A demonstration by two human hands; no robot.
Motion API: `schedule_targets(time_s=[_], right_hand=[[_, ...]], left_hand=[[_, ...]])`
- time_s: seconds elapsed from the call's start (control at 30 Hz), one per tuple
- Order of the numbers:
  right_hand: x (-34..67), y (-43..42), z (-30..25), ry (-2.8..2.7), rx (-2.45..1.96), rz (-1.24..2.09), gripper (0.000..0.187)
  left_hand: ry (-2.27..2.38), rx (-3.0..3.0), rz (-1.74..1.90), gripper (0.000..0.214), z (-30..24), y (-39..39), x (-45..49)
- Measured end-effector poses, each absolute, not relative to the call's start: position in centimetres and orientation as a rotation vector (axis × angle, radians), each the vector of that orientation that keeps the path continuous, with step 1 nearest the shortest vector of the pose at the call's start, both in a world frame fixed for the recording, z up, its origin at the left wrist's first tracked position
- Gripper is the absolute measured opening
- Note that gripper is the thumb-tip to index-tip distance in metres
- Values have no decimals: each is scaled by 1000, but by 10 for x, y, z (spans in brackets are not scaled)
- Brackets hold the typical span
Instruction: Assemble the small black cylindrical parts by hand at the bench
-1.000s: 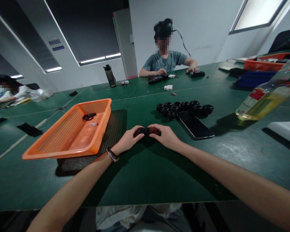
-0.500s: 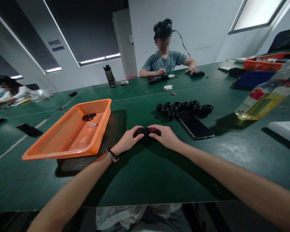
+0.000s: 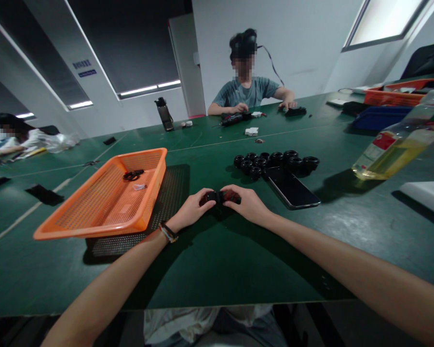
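Moved since the earlier frame: our right hand [image 3: 249, 205], very slightly. Our left hand [image 3: 193, 209] and right hand together pinch one small black object [image 3: 218, 196], frame centre, partly covered. Right of centre: clustered black rings [image 3: 277, 158], beside one dark phone [image 3: 292, 188]. Left of centre: one orange basket [image 3: 130, 227].

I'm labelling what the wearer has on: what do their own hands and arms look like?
Both forearms are bare, no sleeves showing. The left hand wears no glove; around its wrist are bracelets, one dark, one paler. The right hand is ungloved, its wrist bare.
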State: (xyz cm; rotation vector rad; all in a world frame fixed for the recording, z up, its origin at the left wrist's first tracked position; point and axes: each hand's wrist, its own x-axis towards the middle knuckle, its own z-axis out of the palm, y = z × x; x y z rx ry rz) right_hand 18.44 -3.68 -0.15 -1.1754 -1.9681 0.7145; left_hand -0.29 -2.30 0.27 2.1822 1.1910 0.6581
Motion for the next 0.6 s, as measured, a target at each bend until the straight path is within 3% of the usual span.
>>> schedule_targets(time_s=[0.6], right_hand=[[184, -36, -1, -1992, -1254, 672, 27]], left_hand=[[1163, 2194, 675, 31, 1, -21, -4]])
